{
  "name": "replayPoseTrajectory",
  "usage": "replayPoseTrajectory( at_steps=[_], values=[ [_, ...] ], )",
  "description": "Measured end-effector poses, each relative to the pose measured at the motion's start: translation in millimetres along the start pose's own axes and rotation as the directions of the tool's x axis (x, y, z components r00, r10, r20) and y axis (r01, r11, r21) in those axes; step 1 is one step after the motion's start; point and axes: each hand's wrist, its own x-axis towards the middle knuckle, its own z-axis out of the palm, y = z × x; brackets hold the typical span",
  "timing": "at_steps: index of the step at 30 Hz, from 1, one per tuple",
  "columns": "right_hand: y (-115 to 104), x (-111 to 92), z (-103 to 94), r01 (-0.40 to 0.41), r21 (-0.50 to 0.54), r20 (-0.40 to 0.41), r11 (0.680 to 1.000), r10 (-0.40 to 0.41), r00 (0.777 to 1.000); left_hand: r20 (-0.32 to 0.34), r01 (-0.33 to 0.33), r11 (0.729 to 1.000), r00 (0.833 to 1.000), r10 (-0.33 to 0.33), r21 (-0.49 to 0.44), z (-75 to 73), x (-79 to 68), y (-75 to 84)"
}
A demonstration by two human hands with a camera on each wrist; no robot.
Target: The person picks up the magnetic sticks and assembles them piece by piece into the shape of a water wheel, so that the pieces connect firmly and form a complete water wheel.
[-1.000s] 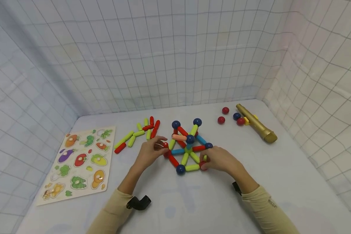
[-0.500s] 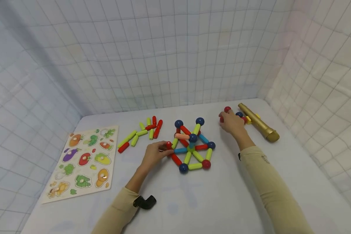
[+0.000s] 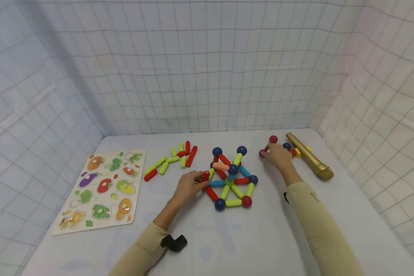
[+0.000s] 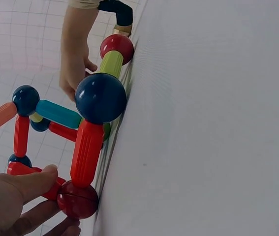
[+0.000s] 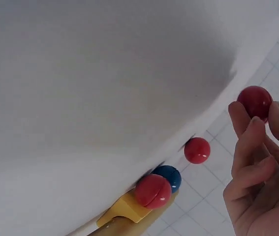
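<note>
A magnetic rod-and-ball structure (image 3: 237, 191) of green, red and blue rods with dark blue and red balls stands mid-table. At its left corner my left hand (image 3: 188, 188) pinches a red magnetic rod (image 3: 206, 176) that rises from a red corner ball (image 4: 77, 199); the fingers partly cover this joint. Over at the back right, my right hand (image 3: 277, 155) pinches a red magnetic ball (image 5: 255, 102) between thumb and fingertips. Beyond that hand lies another red ball (image 3: 273, 139). A dark blue ball (image 3: 286, 146) and a red ball (image 5: 153, 191) sit close by.
A gold microphone (image 3: 309, 156) lies at the right with a yellow piece (image 5: 125, 210) against it. Loose green and red rods (image 3: 172, 159) are scattered left of the structure. A vegetable puzzle board (image 3: 101, 188) lies at the far left. Grid-patterned walls (image 3: 207, 69) enclose the table.
My right hand has left the structure's near-right red ball, reached to the loose balls at the back right, and now pinches one. My left hand stays at the left corner with the red rod.
</note>
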Motion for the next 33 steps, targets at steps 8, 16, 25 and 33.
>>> replayPoseTrajectory(
  at_steps=[8, 16, 25, 33],
  values=[
    [-54, -64, -34.6, 0.357, 0.274, -0.355, 0.893, -0.251, 0.901, 0.009, 0.004, 1.0, 1.0, -0.004, -0.003, -2.4, 0.6, 2.1],
    [-135, -119, -42.2, 0.781, 0.074, -0.26, 0.621, -0.744, 0.616, 0.007, -0.012, 0.998, 1.0, 0.012, -0.068, -5.2, 1.9, 0.8],
    [-143, -114, -26.4, 0.739, 0.01, -0.124, 0.674, -0.732, 0.67, 0.025, -0.026, 0.998, 0.999, 0.028, -0.058, -3.3, 1.2, -0.1],
    [-156, -107, -14.1, 0.726, -0.043, -0.064, 0.687, -0.727, 0.684, 0.022, -0.024, 0.998, 0.999, 0.025, -0.059, -2.7, 1.3, -4.4]
  ],
)
